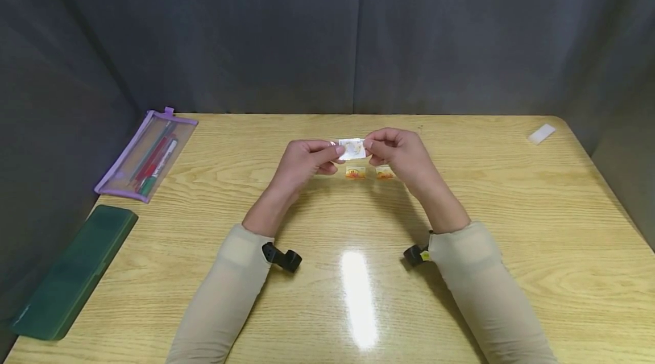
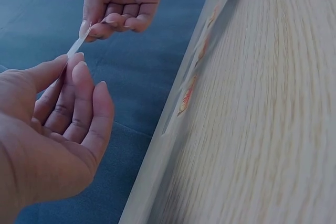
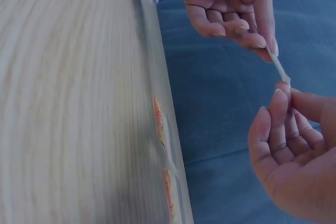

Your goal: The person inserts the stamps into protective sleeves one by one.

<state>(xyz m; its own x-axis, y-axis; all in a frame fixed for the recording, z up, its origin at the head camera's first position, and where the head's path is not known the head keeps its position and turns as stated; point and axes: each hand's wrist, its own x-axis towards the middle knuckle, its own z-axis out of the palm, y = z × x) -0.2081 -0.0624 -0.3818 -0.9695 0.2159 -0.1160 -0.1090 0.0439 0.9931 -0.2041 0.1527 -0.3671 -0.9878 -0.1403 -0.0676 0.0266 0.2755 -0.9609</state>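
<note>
A small flat white piece [image 1: 353, 149] with a faint print is held up above the table between both hands. My left hand [image 1: 309, 160] pinches its left edge between thumb and fingers. Its right edge is pinched by my right hand [image 1: 404, 154]. Seen edge-on in the left wrist view, the white piece [image 2: 79, 43] looks thin, like a slip or flat sachet. Just below it on the table lie two small orange-and-yellow printed pieces, one in the middle [image 1: 355, 173] and one to the right [image 1: 384, 173], the latter partly hidden by my right hand.
A mesh pouch [image 1: 176, 159] with purple edging, holding pens, lies at the back left of the wooden table [image 1: 512, 199]. Nearer on the left is a dark green case [image 1: 77, 273]. A white eraser-like block [image 1: 541, 133] sits at the far right corner. Dark curtains [image 1: 256, 34] hang behind.
</note>
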